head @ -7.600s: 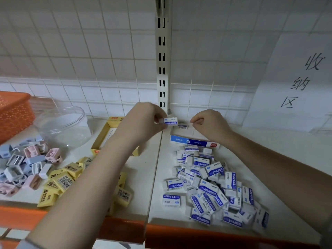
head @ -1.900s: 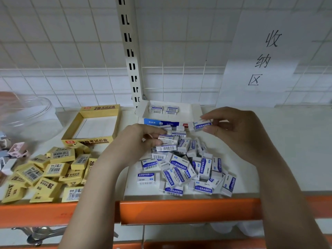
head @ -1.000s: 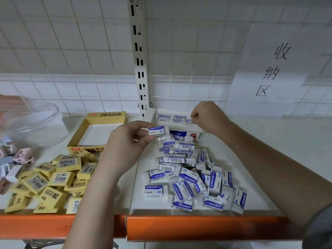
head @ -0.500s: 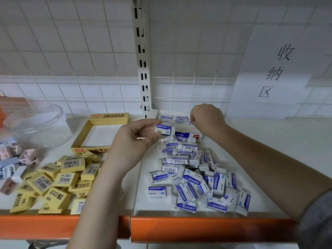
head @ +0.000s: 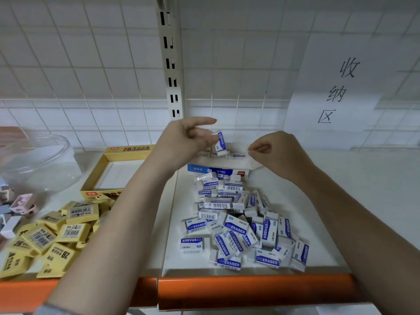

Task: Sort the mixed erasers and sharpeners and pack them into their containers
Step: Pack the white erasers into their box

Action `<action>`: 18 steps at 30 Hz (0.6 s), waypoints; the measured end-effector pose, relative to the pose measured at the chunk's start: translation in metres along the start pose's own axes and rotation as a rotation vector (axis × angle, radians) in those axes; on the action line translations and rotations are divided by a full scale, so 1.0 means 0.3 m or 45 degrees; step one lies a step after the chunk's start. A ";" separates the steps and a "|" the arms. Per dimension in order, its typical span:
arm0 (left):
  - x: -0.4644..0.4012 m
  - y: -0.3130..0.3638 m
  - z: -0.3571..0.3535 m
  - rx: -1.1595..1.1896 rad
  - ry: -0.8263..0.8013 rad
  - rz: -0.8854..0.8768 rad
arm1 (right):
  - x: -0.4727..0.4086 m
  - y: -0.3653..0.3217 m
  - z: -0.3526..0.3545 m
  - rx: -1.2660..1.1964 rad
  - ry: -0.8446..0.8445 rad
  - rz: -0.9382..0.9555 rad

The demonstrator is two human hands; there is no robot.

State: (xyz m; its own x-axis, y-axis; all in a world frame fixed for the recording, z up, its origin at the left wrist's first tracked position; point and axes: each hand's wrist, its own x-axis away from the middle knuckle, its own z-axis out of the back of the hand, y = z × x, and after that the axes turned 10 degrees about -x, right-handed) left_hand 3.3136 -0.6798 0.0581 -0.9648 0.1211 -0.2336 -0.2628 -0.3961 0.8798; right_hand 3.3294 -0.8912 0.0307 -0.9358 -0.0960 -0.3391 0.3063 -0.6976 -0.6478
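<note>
A heap of white-and-blue erasers (head: 238, 226) lies on the white shelf. Behind it stands their open white-and-blue box (head: 218, 171) with a few erasers in it. Over the box, my left hand (head: 186, 139) pinches one white-and-blue eraser (head: 221, 143) on end, index finger stretched out. My right hand (head: 275, 151) hovers at the box's right end, fingers curled, with nothing seen in it. Yellow 2B erasers (head: 52, 233) are piled at the left, in front of their open yellow box (head: 118, 164). Pastel sharpeners (head: 21, 203) lie at the far left.
A clear plastic tub (head: 38, 162) stands at the back left. An orange rail (head: 250, 289) runs along the shelf's front edge. A slotted metal upright (head: 171, 64) rises on the tiled wall, and a paper sign (head: 341, 87) hangs at the right.
My left hand has carried its eraser up from the heap to above the white box. My right hand has drawn back a little from the box, with its eraser left inside.
</note>
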 end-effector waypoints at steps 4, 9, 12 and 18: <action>-0.162 0.013 -0.076 -0.192 -0.110 -0.069 | 0.099 -0.025 0.042 -0.093 0.108 0.027; -0.304 -0.041 -0.182 -0.474 -0.233 -0.197 | 0.219 -0.029 0.063 -0.146 0.161 -0.010; -0.343 -0.083 -0.217 -0.552 -0.316 -0.228 | 0.274 -0.032 0.063 -0.200 0.145 -0.007; -0.377 -0.118 -0.235 -0.647 -0.408 -0.272 | 0.322 -0.041 0.056 -0.290 0.072 -0.002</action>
State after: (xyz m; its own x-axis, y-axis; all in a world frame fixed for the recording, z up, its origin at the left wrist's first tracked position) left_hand 3.4312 -0.7435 0.0242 -0.8589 0.4805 -0.1772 -0.4987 -0.7058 0.5031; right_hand 3.2322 -0.9039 0.0173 -0.9270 -0.0511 -0.3716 0.3426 -0.5186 -0.7834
